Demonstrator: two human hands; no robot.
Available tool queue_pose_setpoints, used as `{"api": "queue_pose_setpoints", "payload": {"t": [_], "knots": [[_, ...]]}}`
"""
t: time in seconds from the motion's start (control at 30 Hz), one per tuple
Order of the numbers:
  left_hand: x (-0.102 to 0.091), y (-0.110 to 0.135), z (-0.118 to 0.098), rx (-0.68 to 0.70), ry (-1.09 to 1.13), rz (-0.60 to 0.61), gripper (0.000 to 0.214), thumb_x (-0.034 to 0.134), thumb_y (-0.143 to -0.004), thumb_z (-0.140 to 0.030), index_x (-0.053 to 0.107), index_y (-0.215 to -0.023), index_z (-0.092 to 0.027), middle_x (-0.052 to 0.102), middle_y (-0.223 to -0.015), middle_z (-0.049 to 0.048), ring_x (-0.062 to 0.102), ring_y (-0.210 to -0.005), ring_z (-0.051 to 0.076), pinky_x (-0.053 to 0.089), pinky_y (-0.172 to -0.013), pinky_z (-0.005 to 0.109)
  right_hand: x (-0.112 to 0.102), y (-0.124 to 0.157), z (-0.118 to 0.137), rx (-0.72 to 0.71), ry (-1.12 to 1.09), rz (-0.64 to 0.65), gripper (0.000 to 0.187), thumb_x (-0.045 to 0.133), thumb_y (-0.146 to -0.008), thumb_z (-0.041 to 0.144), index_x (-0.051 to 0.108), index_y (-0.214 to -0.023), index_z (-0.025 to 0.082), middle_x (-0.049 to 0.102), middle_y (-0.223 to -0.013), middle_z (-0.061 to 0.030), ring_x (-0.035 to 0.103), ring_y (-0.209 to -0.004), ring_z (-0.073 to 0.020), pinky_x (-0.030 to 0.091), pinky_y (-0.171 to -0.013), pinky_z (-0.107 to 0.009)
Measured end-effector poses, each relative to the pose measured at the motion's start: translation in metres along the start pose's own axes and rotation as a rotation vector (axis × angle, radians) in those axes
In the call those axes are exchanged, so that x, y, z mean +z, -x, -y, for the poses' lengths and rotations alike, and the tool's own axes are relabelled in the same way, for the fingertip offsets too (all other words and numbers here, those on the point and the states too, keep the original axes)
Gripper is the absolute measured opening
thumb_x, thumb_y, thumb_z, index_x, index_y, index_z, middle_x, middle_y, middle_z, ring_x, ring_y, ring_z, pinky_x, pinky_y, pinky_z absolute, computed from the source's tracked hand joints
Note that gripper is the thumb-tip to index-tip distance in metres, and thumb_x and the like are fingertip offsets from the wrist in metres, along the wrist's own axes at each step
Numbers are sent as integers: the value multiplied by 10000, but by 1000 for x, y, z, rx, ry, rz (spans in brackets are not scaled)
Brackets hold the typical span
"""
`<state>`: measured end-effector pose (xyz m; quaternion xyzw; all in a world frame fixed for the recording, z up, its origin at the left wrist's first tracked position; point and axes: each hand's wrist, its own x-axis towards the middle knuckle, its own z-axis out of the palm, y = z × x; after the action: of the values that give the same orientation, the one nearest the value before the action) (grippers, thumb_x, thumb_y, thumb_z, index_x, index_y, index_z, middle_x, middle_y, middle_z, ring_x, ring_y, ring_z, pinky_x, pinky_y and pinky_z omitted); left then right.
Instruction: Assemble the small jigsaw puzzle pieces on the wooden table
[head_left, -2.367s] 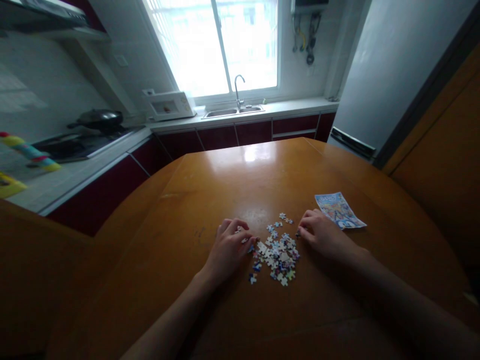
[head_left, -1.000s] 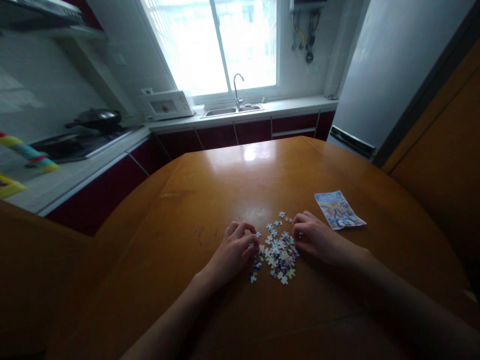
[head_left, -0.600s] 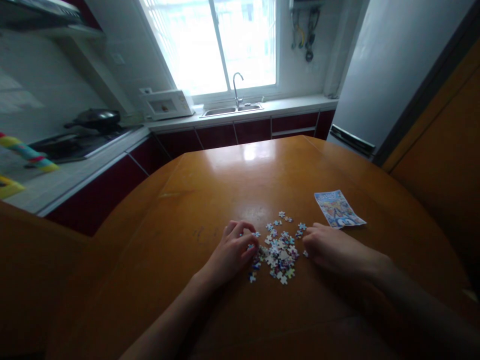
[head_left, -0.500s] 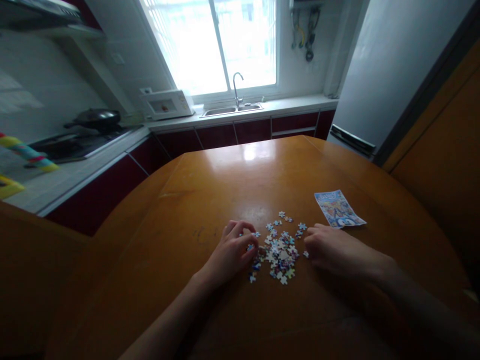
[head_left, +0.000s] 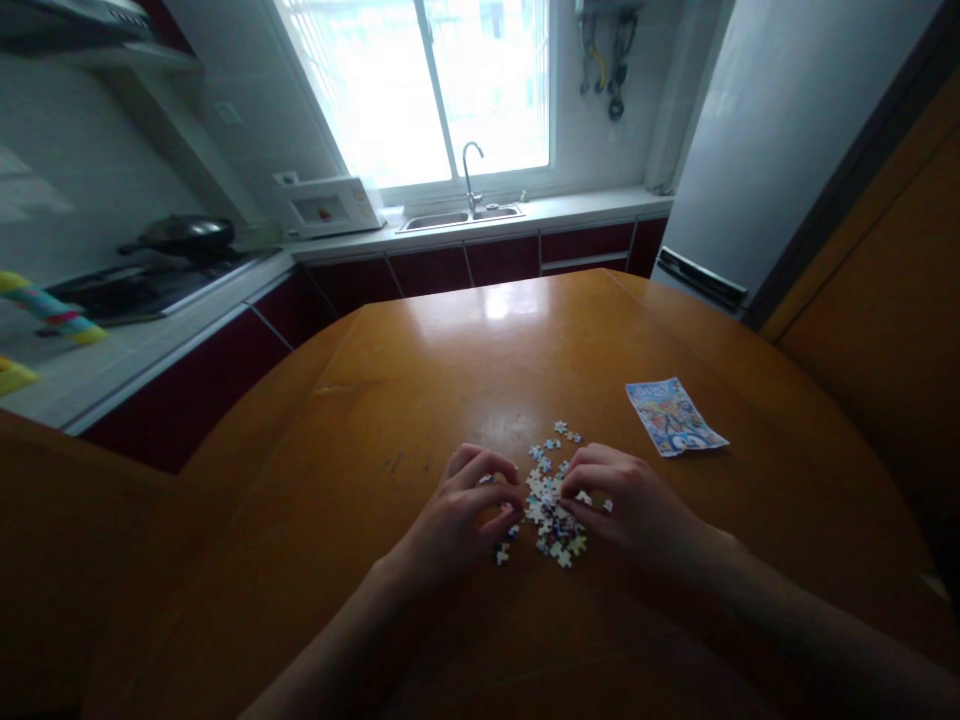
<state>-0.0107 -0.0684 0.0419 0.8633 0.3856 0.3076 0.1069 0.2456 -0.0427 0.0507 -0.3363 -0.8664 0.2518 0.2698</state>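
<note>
A pile of small jigsaw puzzle pieces (head_left: 545, 497), some pale and some with coloured print, lies between my two hands. My left hand (head_left: 472, 500) is at the pile's left side, fingers curled and thumb and index tips drawn close together; whatever lies between them is hidden. A few pieces show beneath its fingers. On the right edge of the pile, my right hand (head_left: 615, 495) pinches with thumb and index at a puzzle piece, its fingertips among the others. Several loose pieces (head_left: 561, 428) lie just beyond the pile.
A printed picture sheet (head_left: 675, 417) lies on the wooden table (head_left: 450, 370), right of the pile. Behind the table are a counter with a sink (head_left: 439, 220), a microwave (head_left: 330, 207) and a pan (head_left: 187, 235) on the stove. A fridge (head_left: 772, 140) stands at right.
My right hand has moved left from beside the pile onto its right edge, its fingers now pinching there. My left hand stays nearly in place, its thumb and index closer together.
</note>
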Motion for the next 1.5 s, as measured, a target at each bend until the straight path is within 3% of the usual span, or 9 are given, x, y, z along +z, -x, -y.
{"api": "queue_pose_setpoints", "payload": {"t": [0.2, 0.4, 0.6, 0.73, 0.9, 1.07, 1.2, 1.37, 1.5], "knots": [[-34, 3, 25, 15, -151, 264, 122, 689, -849, -154, 709, -781, -253, 637, -972, 26, 536, -917, 185, 472, -790, 308, -31, 3, -31, 294, 454, 137, 175, 646, -787, 113, 625, -647, 215, 654, -756, -52, 574, -729, -194, 390, -626, -310], [-42, 6, 32, -19, -110, 427, 109, 747, -841, -232, 733, -740, -269, 629, -913, 15, 544, -877, 172, 470, -765, 282, -33, 12, -38, 350, 444, 274, 167, 681, -766, 122, 661, -634, 222, 664, -731, -37, 580, -655, -171, 368, -580, -302], [1, 3, 17, -106, -166, 127, 112, 637, -936, -259, 748, -919, -255, 619, -995, 58, 525, -936, 203, 490, -806, 325, -21, 3, -28, 242, 346, 110, 123, 662, -854, 165, 738, -778, 225, 663, -860, -65, 593, -807, -206, 453, -683, -328], [31, 4, 5, -60, -234, 138, 340, 623, -934, -181, 669, -1226, -348, 609, -1132, 59, 488, -1015, 240, 486, -902, 413, 8, -5, -20, 50, 202, 45, 214, 644, -885, 136, 764, -972, 290, 638, -979, -56, 553, -924, -203, 475, -785, -323], [35, 4, 4, -85, -199, 113, 220, 648, -923, -200, 727, -1093, -315, 610, -1101, 54, 485, -1011, 238, 491, -893, 406, 29, -6, -22, -18, 220, 63, 179, 606, -923, 144, 748, -865, 237, 641, -981, -61, 523, -970, -217, 469, -845, -352], [36, 2, 6, -80, -140, 62, 118, 667, -908, -184, 747, -947, -260, 626, -1057, 50, 493, -995, 228, 482, -878, 387, 20, -8, -21, -15, 178, -2, 179, 581, -934, 135, 720, -841, 198, 650, -980, -75, 522, -972, -215, 466, -842, -344], [15, -1, 10, -174, -52, 1, 108, 625, -940, -218, 728, -907, -216, 613, -1032, 64, 497, -983, 216, 469, -858, 359, -5, 0, -20, 94, 169, 65, 152, 612, -909, 150, 705, -798, 194, 642, -920, -69, 531, -915, -210, 457, -780, -326], [-30, 2, 20, -266, 101, 390, 129, 623, -922, -239, 713, -834, -206, 578, -1023, 47, 511, -978, 197, 452, -892, 341, -28, 13, -15, 93, 157, 360, 191, 617, -856, 98, 681, -709, 203, 648, -851, -49, 544, -856, -195, 433, -728, -300], [-41, 8, 26, -269, 94, 475, 161, 681, -841, -215, 642, -691, -171, 569, -1001, 35, 511, -966, 189, 452, -860, 305, -25, 12, -11, 54, 120, 433, 199, 623, -834, 72, 686, -695, 198, 649, -864, -46, 562, -870, -185, 435, -762, -292]]}}
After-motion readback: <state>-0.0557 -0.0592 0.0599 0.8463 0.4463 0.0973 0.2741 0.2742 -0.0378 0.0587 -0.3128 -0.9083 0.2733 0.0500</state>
